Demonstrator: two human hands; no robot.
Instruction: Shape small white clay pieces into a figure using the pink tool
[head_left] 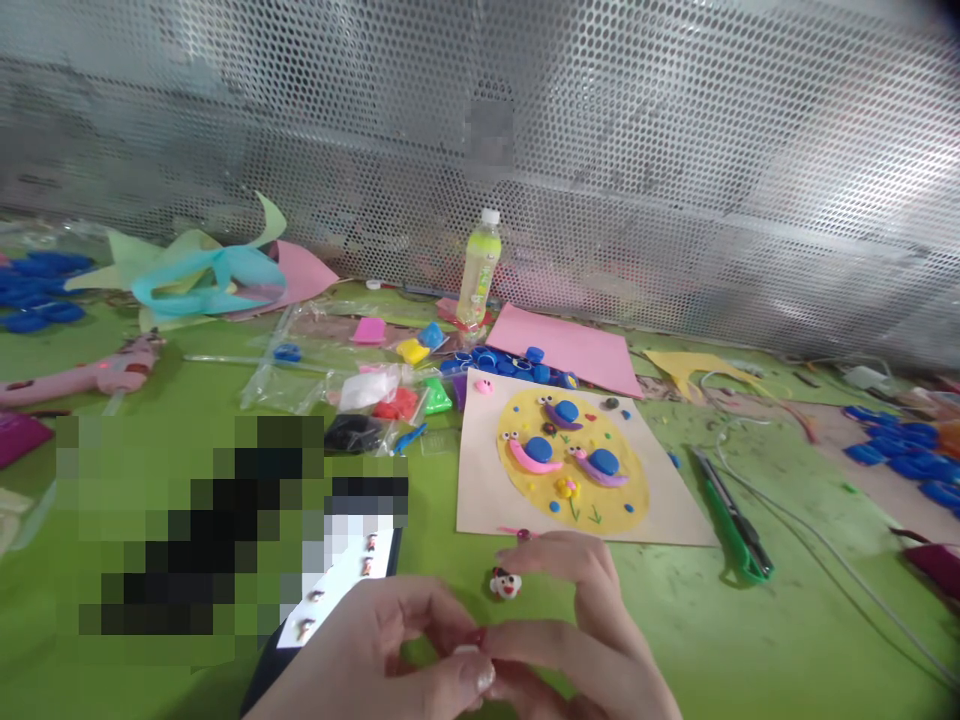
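We see a tiny red clay bit (pixel 478 636) pinched betw. fingertips of left hand (pixel 375 655) & right hand (pixel 577 630), just below the small white clay figure (pixel 505 583) w/ red and black dots, which lies on the green mat nr the hands.

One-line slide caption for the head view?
Both hands pinch a tiny red clay bit near a small clay figure, below a snail clay picture.
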